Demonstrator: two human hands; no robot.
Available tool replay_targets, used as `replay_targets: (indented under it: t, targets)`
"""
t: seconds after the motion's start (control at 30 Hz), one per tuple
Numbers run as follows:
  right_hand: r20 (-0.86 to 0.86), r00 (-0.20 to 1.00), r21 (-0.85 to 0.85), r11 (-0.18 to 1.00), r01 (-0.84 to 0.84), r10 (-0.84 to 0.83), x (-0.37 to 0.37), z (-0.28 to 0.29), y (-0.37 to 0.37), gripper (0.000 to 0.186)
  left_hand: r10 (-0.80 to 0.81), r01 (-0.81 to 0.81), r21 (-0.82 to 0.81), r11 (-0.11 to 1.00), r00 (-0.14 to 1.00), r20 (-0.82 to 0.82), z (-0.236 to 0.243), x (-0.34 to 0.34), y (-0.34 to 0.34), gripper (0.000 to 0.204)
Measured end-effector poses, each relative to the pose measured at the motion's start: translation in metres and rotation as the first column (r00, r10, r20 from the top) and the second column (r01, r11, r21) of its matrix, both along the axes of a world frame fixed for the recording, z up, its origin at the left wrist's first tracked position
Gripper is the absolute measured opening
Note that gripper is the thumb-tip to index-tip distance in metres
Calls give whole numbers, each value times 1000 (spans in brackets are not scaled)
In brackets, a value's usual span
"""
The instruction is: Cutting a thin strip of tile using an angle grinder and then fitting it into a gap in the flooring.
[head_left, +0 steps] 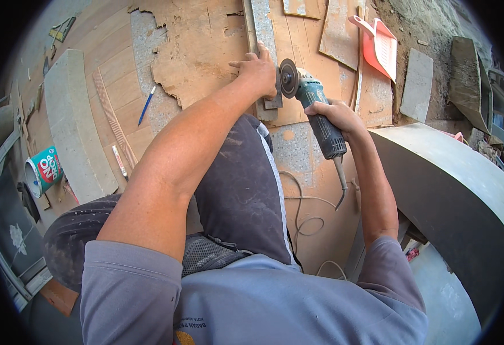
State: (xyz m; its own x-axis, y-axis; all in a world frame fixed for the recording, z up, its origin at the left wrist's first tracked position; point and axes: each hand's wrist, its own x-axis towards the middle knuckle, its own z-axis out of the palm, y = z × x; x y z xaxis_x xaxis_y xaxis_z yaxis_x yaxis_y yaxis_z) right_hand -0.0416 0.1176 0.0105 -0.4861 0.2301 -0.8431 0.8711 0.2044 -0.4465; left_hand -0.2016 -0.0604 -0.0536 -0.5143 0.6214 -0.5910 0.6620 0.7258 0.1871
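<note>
My right hand is wrapped round the dark body of a teal and black angle grinder. The grinder's round cutting disc stands on edge just right of my left hand. That left hand rests across narrow strips, its fingers spread. A brown strip and a speckled grey strip run away from me beyond it. Under them lies worn, ragged-edged plywood. Whether the disc touches a strip, or is spinning, I cannot tell.
The grinder's cord loops over the floor beside my leg. A pink dustpan lies at far right, near a curved grey panel. On the left are a long grey slab, a blue pen and a tipped can.
</note>
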Motion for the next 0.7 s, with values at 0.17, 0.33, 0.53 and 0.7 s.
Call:
replay_targets:
  t: [0.17, 0.33, 0.53, 0.7]
  targets:
    - [-34, 999, 5, 1000, -1, 2, -21, -3, 0, 48, 12, -12, 17, 1000, 1000, 7, 1, 1, -1, 121]
    - [-94, 995, -3, 1000, 19, -19, -38, -14, 7, 53, -3, 4, 26, 1000, 1000, -23, 1, 1, -3, 132]
    - [-126, 992, 8, 1000, 29, -28, -56, -17, 7, 53, 3, -3, 22, 1000, 1000, -7, 0, 1, -3, 103]
    - [-134, 990, 2, 999, 37, -36, -71, -18, 9, 53, -5, 5, 35, 999, 1000, -5, 1, 1, -3, 129]
